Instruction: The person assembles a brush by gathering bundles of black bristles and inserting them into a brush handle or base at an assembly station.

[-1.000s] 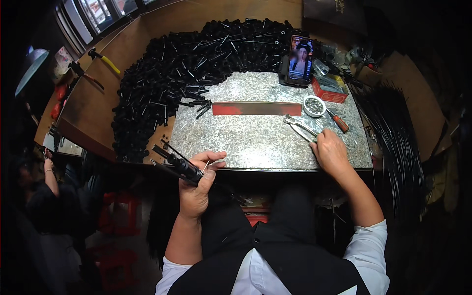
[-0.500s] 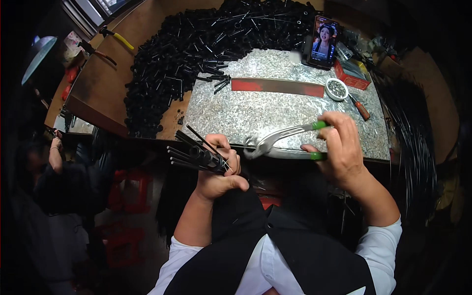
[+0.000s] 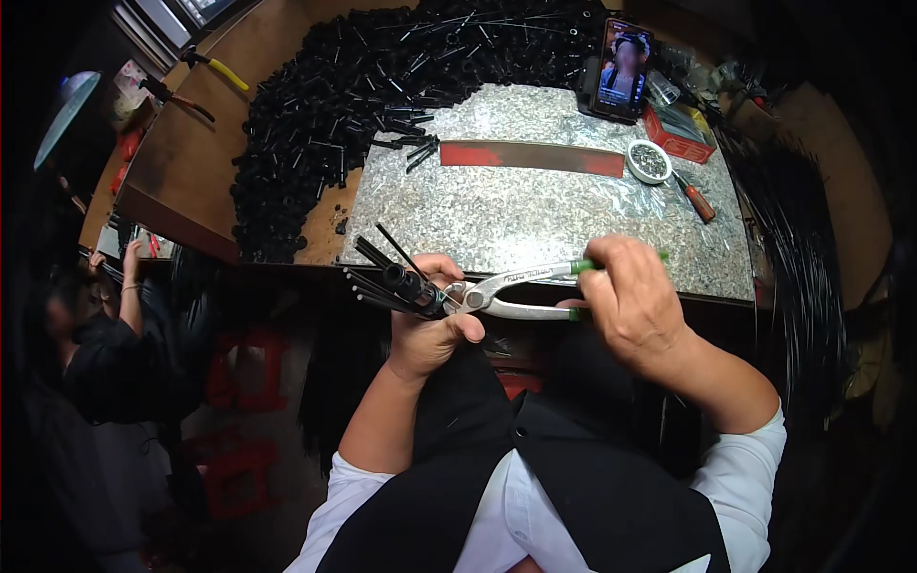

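Pliers (image 3: 506,282) with green handles point to nine o'clock, held by the right hand (image 3: 632,301). Their metal head is right beside the black sticks (image 3: 401,285), which the left hand (image 3: 424,334) grasps, tips toward ten o'clock. A white bowl (image 3: 651,180) sits at two o'clock.

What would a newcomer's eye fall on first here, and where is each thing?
First, the great heap of black parts behind and left of the speckled slab. Next, near the slab's front edge, the green-handled pliers in the right hand, their head at the black bundle in the left hand. Then the lit phone, propped at the back right.
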Available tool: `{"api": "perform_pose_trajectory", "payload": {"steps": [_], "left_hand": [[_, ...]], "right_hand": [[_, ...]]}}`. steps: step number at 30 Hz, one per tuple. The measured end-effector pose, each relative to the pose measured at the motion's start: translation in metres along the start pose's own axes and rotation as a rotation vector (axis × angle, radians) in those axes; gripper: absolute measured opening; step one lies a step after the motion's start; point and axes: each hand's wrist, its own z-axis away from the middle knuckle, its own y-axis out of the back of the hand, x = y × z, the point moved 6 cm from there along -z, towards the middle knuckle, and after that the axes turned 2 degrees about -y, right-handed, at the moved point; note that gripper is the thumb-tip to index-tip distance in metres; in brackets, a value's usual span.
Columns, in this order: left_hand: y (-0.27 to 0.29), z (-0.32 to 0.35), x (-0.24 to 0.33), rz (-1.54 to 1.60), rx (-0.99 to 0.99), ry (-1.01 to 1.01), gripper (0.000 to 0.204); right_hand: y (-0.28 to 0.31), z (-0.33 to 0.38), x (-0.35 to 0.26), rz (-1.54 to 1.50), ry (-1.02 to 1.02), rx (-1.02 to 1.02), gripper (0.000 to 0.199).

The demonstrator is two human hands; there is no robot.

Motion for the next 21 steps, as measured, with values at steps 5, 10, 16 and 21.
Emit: {"api": "perform_pose_trajectory", "payload": {"steps": [5, 10, 16, 21], "left_hand": [[0.001, -0.003, -0.005, 0.138, -0.123, -0.049, 0.077], [-0.003, -0.005, -0.015, 0.053, -0.262, 0.042, 0.076], [0.004, -0.002, -0.012, -0.037, -0.154, -0.102, 0.069], [0.017, -0.010, -0.006, -0.327, 0.041, -0.311, 0.070]], "right_hand": [[-0.014, 0.022, -0.002, -0.151, -0.002, -0.186, 0.014], [-0.036, 0.047, -0.016, -1.283, -0.372, -0.697, 0.022], [-0.053, 0.064, -0.035, -1.876, -0.667, -1.141, 0.042], [-0.025, 0.042, -0.007, -0.817, -0.346, -0.299, 0.033]]}}
